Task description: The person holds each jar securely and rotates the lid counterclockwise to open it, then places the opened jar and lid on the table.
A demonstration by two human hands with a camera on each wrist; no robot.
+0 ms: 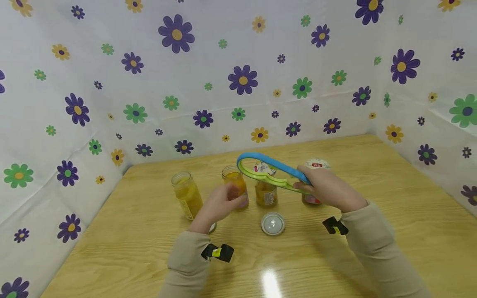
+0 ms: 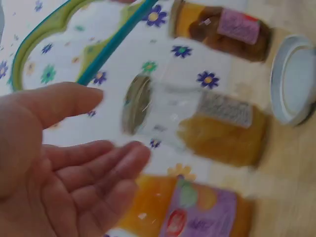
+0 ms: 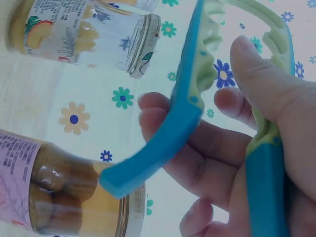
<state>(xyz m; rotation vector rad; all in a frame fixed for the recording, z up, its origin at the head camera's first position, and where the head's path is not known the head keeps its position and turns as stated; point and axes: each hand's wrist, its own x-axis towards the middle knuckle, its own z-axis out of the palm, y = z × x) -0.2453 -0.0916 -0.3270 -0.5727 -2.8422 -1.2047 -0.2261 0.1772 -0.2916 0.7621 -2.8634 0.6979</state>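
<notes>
My right hand [image 1: 331, 188] grips a blue and green jar opener [image 1: 273, 162] by its handle end; its scalloped loop points left, overlapping a lidded jar [image 1: 266, 193] of yellowish pieces in the head view. Behind the right hand stands another lidded jar [image 3: 64, 192], with round brown pieces and a pink label. My left hand [image 1: 220, 205] holds nothing. Its thumb and fingers [image 2: 106, 163] are apart, close to an uncovered jar [image 1: 234, 178] with orange contents and a purple label. An upturned white lid [image 1: 273, 224] lies in front of the lidded yellowish jar.
Another uncovered jar [image 1: 187, 194], tall with yellow contents, stands at the left of the row. A second lid [image 1: 213, 227] shows partly from behind the left wrist. All stand on a wooden table [image 1: 123, 231], with a flowered white cloth [image 1: 208, 62] behind and at both sides.
</notes>
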